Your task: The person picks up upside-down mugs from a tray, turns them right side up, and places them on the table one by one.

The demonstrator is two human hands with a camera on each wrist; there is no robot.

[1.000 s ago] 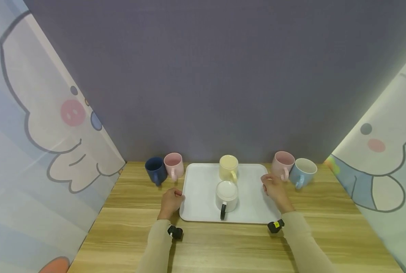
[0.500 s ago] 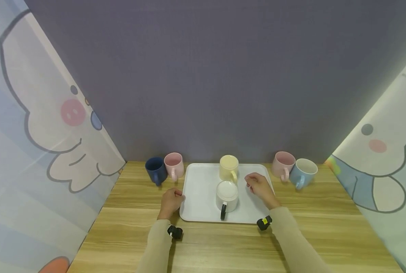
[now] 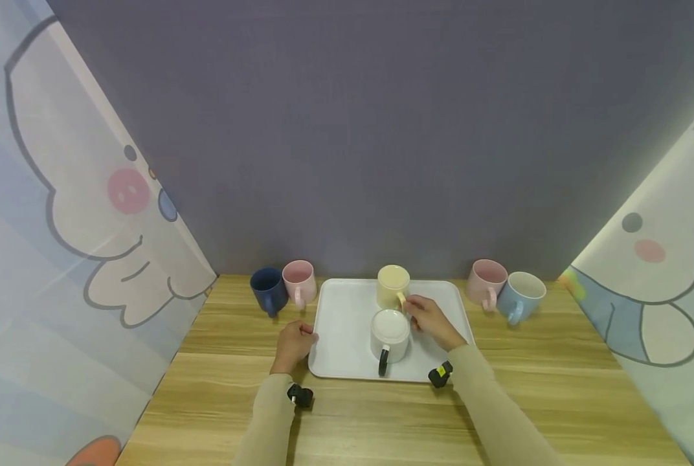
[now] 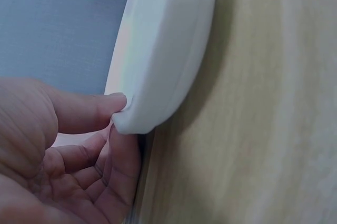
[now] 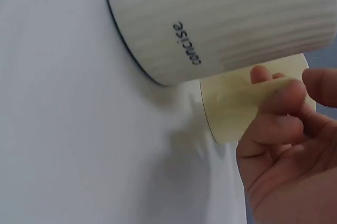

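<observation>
A white tray (image 3: 341,310) lies on the table, carrying two upside-down mugs. At its left edge, my left hand (image 3: 292,344) pinches the rim; the left wrist view shows the thumb (image 4: 92,111) on top and fingers beneath. Toward the back of the tray is a yellow mug (image 3: 389,294). My right hand (image 3: 431,320) has its fingers curled round that mug's handle (image 5: 247,95), the thumb close beside it. In front of the yellow mug sits a white mug (image 3: 390,346) with a black handle, marked "concise" in the right wrist view.
Behind the tray's left side stand a dark blue mug (image 3: 268,290) and a pink mug (image 3: 299,281), upright. Right of the tray are another pink mug (image 3: 485,283) and a light blue mug (image 3: 520,296). A grey panel (image 3: 347,142) rises at the table's back.
My right hand has moved left from the tray's right edge, over the tray, to the yellow mug's handle and taken hold of it. The left hand has stayed at the tray rim.
</observation>
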